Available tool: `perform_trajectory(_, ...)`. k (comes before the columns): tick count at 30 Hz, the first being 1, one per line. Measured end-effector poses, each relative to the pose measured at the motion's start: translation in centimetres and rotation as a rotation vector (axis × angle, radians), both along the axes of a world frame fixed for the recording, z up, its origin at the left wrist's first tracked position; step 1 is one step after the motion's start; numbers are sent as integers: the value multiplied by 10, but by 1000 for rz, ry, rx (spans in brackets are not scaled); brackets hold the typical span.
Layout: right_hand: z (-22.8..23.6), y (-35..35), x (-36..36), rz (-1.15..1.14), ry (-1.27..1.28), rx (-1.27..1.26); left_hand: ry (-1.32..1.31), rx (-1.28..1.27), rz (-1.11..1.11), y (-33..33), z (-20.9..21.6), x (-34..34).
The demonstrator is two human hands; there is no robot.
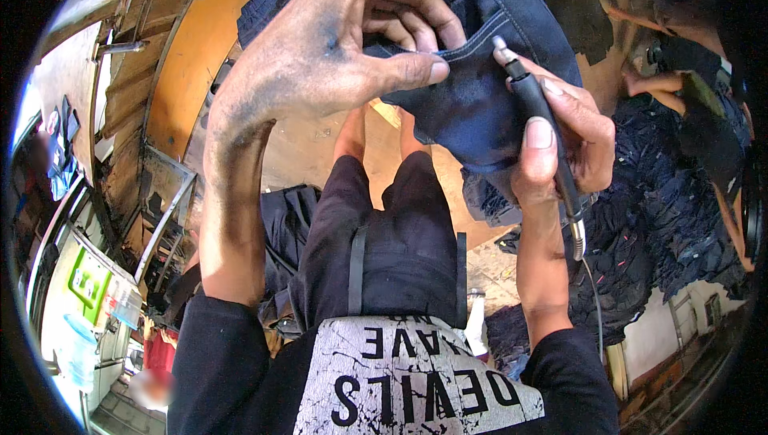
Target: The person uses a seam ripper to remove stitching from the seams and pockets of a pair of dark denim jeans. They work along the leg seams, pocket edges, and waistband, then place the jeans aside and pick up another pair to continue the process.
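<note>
"Where is the work held?"

"At one o'clock: a dark blue garment [472, 135], hanging between the two hands above the lap [400, 275], which sits toward six."

"And the left hand [320, 59]?"

"Eleven o'clock. Its fingers curl into an opening in the cloth with the thumb on the outer face, so they pinch the stitched edge [480, 35] between them."

"The right?"

"The right hand [576, 131], at two, has thumb and fingers closed round a black pen-shaped tool [532, 99]. Its metal tip points to eleven, up at the stitching. (Whether it touches the cloth or stops just short, I can't tell.)"

"What worries you?"

"The tip, mostly. If it skids along that raised seam, it could mark or snag the cloth, and the left thumb lies close by on the same edge. A slack pinch would make that likelier, since the cloth could shift under the tip."

"Anything else?"

"The cord [596, 299]. It runs from the back of the tool down toward four o'clock, near the heap of dark clothes [640, 219] at three. Caught there, it might tug the tool off line."

"And the loose part of the garment?"

"It hangs below the grip, held by nothing I can see. Should its weight swing, the stitched edge could turn away from the tip."
</note>
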State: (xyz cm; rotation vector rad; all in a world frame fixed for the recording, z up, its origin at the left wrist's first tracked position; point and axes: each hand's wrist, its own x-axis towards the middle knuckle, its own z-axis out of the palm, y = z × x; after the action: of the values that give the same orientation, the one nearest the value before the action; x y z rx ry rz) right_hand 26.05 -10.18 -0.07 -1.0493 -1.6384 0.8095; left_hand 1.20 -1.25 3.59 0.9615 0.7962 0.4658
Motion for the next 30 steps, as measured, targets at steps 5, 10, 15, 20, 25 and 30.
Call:
perform_trajectory(5, -5, 3, 1, 21, -13, 36, 96, 134, 30, -7, 4, 6)
perform_trajectory(10, -10, 5, -2, -3, -1, 112, -52, 118, 42, -5, -15, 0)
perform_trajectory(15, -4, 3, 0, 41, -49, 33, -118, 46, 38, -5, -19, -4)
perform_trajectory(20, -9, 7, -4, -8, -21, 141, -137, 27, 46, -3, -16, -2)
perform_trajectory(25, -4, 2, 1, 52, -15, 23, -146, 7, 51, -3, -16, -2)
perform_trajectory(30, -3, -2, 2, -7, -55, 9, -151, -65, 58, -2, -10, -3)
